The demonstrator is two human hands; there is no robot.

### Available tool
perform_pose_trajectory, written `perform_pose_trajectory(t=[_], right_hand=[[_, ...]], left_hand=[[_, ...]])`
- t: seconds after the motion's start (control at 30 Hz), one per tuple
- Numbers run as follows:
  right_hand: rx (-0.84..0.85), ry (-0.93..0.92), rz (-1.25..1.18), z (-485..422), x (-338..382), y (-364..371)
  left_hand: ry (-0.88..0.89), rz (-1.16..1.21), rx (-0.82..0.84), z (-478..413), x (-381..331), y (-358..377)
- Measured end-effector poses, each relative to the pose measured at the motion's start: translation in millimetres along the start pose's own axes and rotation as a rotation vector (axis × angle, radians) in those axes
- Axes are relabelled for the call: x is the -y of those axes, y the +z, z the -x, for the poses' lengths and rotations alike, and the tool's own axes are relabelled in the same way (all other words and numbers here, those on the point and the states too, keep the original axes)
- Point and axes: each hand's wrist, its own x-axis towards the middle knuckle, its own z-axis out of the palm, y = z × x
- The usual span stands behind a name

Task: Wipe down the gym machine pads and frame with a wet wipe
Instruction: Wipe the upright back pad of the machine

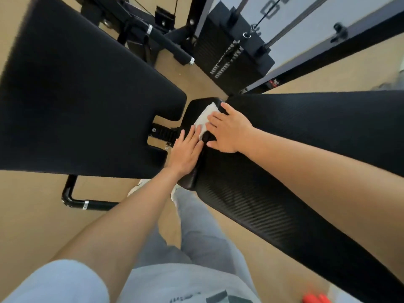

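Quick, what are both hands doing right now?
Left hand: open, flat on the pad, touching the wipe.
Right hand: open, pressing the wipe.

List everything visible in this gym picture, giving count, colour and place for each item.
small pad: one, black, centre, between the other pads
wet wipe: one, white, on the small pad
large pad: one, black, left
ribbed pad: one, black, right
weight stack: one, black, top centre
frame bar: one, black, lower left
orange object: one, bottom right, blurred
left hand: one, flat, fingertips at the wipe
right hand: one, pressing the wipe
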Motion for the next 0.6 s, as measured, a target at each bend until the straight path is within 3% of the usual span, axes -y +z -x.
perform_pose_trajectory(t=[0.07, 0.13, 0.23, 0.3, 0.43, 0.6], right_hand=[[0.039, -0.038, 0.009, -18, -10, -3], [0.073, -0.074, 0.026, -35, -20, -6], [0.103, -0.097, 0.086, -56, -36, -11], [0.117, -0.108, 0.105, -61, -43, -15], [0.126, -0.14, 0.095, -54, -50, -21], [0.142, -0.235, 0.072, -40, -28, -20]], left_hand=[[0.064, -0.028, -0.041, -13, 8, 3], [0.012, -0.03, -0.088, -26, 17, 5], [-0.153, 0.126, -0.212, -38, 23, 3], [-0.106, 0.225, -0.249, -45, 16, 0], [0.032, 0.357, -0.123, -48, 3, -2], [0.072, 0.283, -0.075, -3, 14, 4]])
